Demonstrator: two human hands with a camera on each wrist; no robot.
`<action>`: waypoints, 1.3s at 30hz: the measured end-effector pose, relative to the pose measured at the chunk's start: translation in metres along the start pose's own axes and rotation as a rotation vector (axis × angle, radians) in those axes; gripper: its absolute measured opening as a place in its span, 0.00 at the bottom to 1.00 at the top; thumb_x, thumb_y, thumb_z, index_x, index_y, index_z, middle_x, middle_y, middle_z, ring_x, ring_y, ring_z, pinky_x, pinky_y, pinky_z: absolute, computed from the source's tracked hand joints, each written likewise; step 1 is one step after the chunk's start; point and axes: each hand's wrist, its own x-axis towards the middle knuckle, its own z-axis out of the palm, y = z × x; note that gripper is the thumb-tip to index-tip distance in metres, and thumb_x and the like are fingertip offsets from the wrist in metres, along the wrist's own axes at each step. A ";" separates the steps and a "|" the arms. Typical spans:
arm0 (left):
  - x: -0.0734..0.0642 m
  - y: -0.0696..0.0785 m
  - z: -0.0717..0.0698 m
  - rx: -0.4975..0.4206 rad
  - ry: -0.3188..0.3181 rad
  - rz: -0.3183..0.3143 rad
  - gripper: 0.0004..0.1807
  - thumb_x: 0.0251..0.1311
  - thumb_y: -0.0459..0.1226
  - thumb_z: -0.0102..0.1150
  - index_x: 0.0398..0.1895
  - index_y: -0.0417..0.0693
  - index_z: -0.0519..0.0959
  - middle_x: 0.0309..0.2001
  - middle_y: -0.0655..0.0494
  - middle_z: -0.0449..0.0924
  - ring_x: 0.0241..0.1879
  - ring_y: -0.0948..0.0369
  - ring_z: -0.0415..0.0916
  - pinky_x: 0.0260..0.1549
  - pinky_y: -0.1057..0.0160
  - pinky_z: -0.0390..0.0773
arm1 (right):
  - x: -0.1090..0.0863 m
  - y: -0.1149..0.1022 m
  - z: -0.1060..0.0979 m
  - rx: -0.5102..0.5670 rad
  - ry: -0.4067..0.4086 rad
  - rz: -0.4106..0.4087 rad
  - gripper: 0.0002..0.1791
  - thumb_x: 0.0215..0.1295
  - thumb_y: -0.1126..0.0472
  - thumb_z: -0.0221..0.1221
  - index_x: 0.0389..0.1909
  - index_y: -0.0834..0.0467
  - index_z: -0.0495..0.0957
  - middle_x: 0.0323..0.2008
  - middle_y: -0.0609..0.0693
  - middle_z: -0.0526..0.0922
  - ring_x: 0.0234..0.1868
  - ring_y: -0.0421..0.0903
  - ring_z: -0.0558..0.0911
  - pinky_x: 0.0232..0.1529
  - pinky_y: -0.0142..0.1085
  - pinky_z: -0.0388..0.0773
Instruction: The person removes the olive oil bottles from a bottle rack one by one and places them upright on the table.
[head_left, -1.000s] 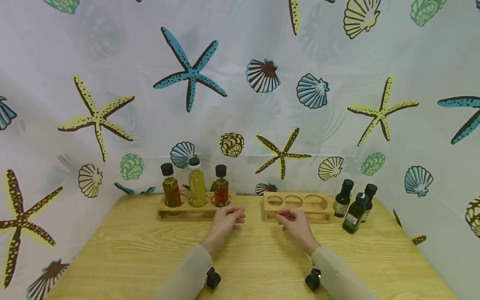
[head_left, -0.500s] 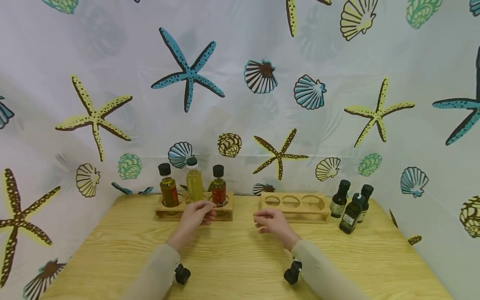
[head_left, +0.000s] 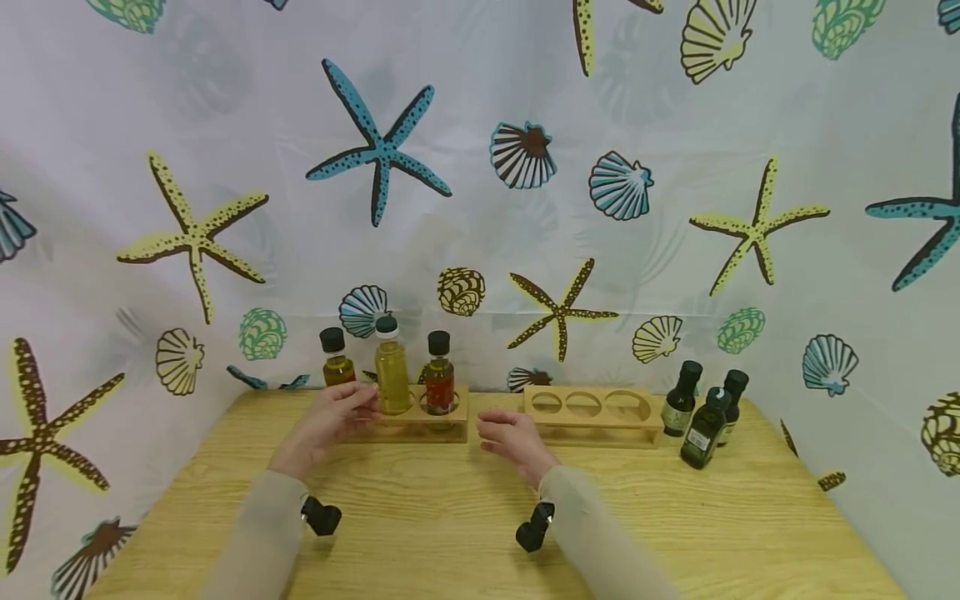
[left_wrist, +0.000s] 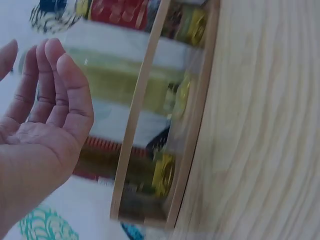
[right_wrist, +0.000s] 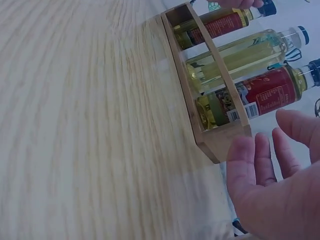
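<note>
Left rack (head_left: pixel 461 408): full, three golden bottles (head_left: pixel 392 379) seated.
Right rack (head_left: pixel 592 423): unfilled, three dark bottles (head_left: pixel 699 437) standing beside it; half the work remains, I judge.
Left hand (head_left: pixel 339 413): relaxed, near the leftmost golden bottle; contact I cannot confirm.
Right hand (head_left: pixel 514 439): loosely bent, holding nothing.
Right-wrist exclusive: a readable barcode (right_wrist: pixel 242 112).
Head-only: the dark trio.

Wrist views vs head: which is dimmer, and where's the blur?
Head view: brightest, with the patterned sheet's print crisp; left wrist view: clearly darker, bottles soft and smeared, labels hard to read; right wrist view: also dark, but the rack's edges and the barcode look noticeably sharper.
</note>
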 end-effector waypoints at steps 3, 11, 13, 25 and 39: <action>-0.002 0.002 -0.021 -0.021 0.024 0.022 0.07 0.68 0.44 0.58 0.40 0.53 0.82 0.34 0.62 0.84 0.36 0.64 0.82 0.41 0.66 0.83 | 0.004 0.003 0.007 -0.031 0.035 -0.005 0.24 0.70 0.63 0.58 0.63 0.68 0.71 0.63 0.63 0.73 0.63 0.61 0.74 0.61 0.50 0.75; -0.009 0.013 -0.054 -0.165 0.257 0.090 0.07 0.61 0.40 0.66 0.41 0.51 0.82 0.31 0.62 0.84 0.29 0.66 0.80 0.30 0.69 0.81 | 0.015 0.011 0.020 -0.038 0.117 0.019 0.24 0.67 0.62 0.61 0.63 0.63 0.74 0.58 0.59 0.77 0.60 0.55 0.78 0.62 0.49 0.74; -0.009 0.017 -0.058 -0.176 0.301 0.087 0.09 0.60 0.40 0.67 0.42 0.51 0.81 0.31 0.64 0.83 0.29 0.67 0.78 0.29 0.69 0.81 | 0.018 0.013 0.022 -0.033 0.132 0.017 0.24 0.67 0.62 0.61 0.63 0.64 0.74 0.58 0.60 0.78 0.60 0.56 0.78 0.62 0.50 0.74; 0.001 0.018 -0.080 -0.142 0.260 0.125 0.18 0.61 0.37 0.66 0.54 0.53 0.77 0.47 0.67 0.78 0.47 0.69 0.75 0.42 0.71 0.80 | 0.029 0.020 0.027 -0.011 0.126 -0.003 0.21 0.70 0.62 0.58 0.63 0.57 0.76 0.64 0.59 0.73 0.63 0.55 0.76 0.62 0.49 0.73; 0.020 0.012 -0.078 0.079 0.202 0.035 0.39 0.66 0.43 0.60 0.76 0.42 0.56 0.58 0.66 0.68 0.56 0.70 0.68 0.73 0.49 0.54 | 0.029 0.018 0.031 0.014 0.134 -0.004 0.20 0.70 0.62 0.57 0.62 0.58 0.76 0.64 0.59 0.73 0.63 0.54 0.75 0.64 0.51 0.72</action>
